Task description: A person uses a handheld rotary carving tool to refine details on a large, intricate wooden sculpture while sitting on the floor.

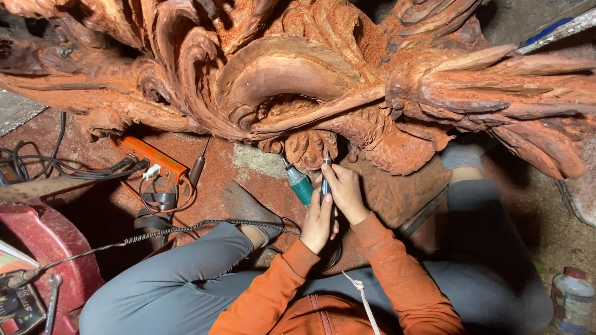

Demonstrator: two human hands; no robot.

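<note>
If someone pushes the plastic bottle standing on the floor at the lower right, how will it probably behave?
The plastic bottle stands upright and looks taller than it is wide, so a push near its red cap would probably tip it. Its body looks round, so once down it would likely roll on the dusty floor. How full it is cannot be told, so its weight stays uncertain.

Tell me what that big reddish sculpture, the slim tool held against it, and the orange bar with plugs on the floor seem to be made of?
The carved sculpture looks like raw wood: reddish, matte, dusty, with grain lines and cut ridges. The slim tool, gripped by the right hand and steadied by the left hand, seems dark metal or plastic; too small to tell. The orange power strip looks like smooth moulded plastic.
</note>
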